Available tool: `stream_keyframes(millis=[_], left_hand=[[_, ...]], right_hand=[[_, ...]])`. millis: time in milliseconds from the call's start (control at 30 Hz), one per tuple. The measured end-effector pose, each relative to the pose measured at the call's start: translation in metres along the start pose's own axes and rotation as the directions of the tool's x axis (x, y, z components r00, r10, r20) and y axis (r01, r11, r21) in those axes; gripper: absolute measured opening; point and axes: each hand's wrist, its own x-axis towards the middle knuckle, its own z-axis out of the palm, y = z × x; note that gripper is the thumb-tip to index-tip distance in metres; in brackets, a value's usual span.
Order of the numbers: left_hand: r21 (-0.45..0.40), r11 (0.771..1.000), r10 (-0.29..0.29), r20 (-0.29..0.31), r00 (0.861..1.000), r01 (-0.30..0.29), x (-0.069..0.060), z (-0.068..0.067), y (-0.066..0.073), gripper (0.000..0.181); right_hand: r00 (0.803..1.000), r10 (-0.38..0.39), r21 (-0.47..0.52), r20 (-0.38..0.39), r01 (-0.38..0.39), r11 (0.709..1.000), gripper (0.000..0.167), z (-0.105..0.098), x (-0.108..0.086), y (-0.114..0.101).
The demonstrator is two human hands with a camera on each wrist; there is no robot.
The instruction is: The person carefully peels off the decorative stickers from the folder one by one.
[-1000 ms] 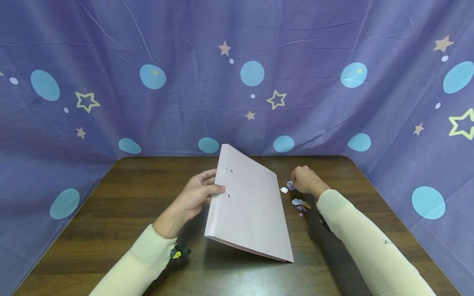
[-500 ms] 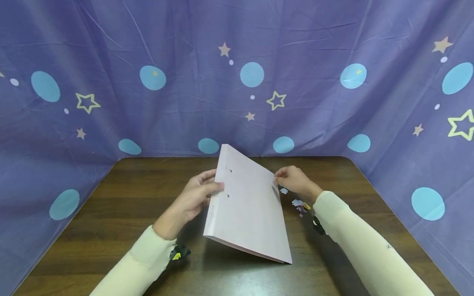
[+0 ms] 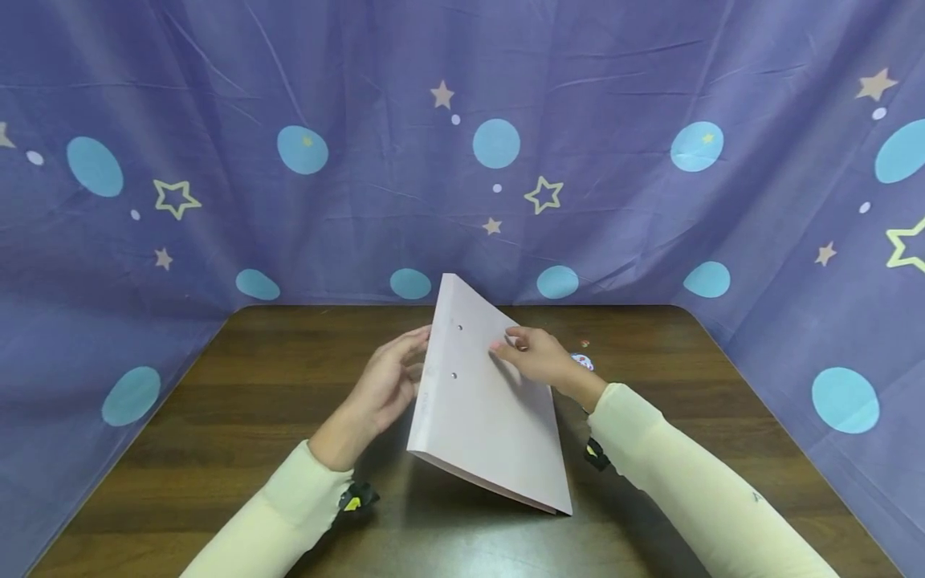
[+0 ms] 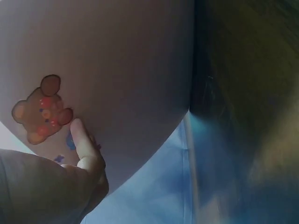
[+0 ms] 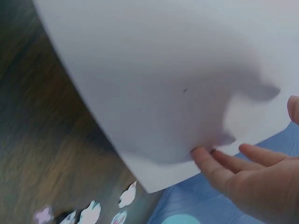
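A pale pink-white ring-binder folder (image 3: 491, 409) stands tilted on the table, its spine raised at the left and two small metal rivets near it. My left hand (image 3: 390, 381) is behind the spine; in the left wrist view, an extended finger touches the folder's other face beside a brown bear picture (image 4: 42, 112). Whether the bear is printed or stuck on, I cannot tell. My right hand (image 3: 542, 359) is over the near face towards the far edge, its fingers spread and loosely bent. The right wrist view shows its fingertips at the cover, gripping nothing visible.
Small sticker-like cut-outs (image 5: 90, 212) lie on the wooden table (image 3: 289, 385), right of the folder; my right arm hides some in the head view. A purple curtain (image 3: 361, 160) with stars and blue dots hangs behind the table.
My right hand has moved left from the cut-outs to the folder's near face. My left thumb has left that face and is now behind the spine. The folder has shifted slightly.
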Motion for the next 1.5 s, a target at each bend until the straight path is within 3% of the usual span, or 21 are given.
stream_keyframes(millis=[100,200,267,367,433,500,700,867,1233,1500], left_hand=[[-0.032,0.999,-0.003,0.047,0.999,0.004,0.001,0.002,-0.002,0.052],[-0.048,0.999,0.003,0.159,0.987,0.005,0.002,0.002,-0.005,0.055],[-0.063,0.998,0.015,0.25,0.968,0.001,0.002,0.003,-0.008,0.057],[-0.078,0.997,0.028,0.371,0.928,0.001,0.002,0.005,-0.011,0.058],[-0.083,0.997,0.03,0.425,0.905,0.006,0.002,0.009,-0.013,0.059],[-0.086,0.996,0.03,0.45,0.893,0.01,0.002,0.013,-0.015,0.06],[-0.111,0.994,0.061,0.426,0.903,-0.014,0.007,0.025,-0.018,0.062],[-0.105,0.994,0.074,0.414,0.907,-0.033,0.012,0.035,-0.018,0.061],[-0.06,0.996,0.089,0.351,0.932,-0.073,0.016,0.054,-0.017,0.062],[-0.114,0.99,0.119,0.33,0.937,-0.086,0.022,0.063,-0.022,0.06]], right_hand=[[1.0,0.024,0.03,0.015,-0.024,0.999,0.071,0.0,-0.003,-0.005],[0.998,0.041,0.065,0.047,-0.044,0.997,0.074,-0.001,-0.005,-0.012],[0.996,0.052,0.095,0.073,-0.059,0.994,0.076,-0.003,-0.008,-0.019],[0.991,0.066,0.156,0.114,-0.084,0.984,0.079,-0.008,-0.012,-0.03],[0.988,0.073,0.181,0.133,-0.097,0.979,0.081,-0.012,-0.015,-0.038],[0.986,0.07,0.19,0.154,-0.099,0.977,0.081,-0.017,-0.017,-0.045],[0.978,0.023,0.27,0.207,-0.08,0.96,0.078,-0.028,-0.02,-0.062],[0.968,0.032,0.309,0.249,-0.111,0.944,0.073,-0.039,-0.022,-0.073],[0.958,0.078,0.228,0.277,-0.144,0.963,0.076,-0.061,-0.027,-0.099],[0.959,0.139,0.201,0.248,-0.191,0.961,0.052,-0.065,-0.03,-0.112]])
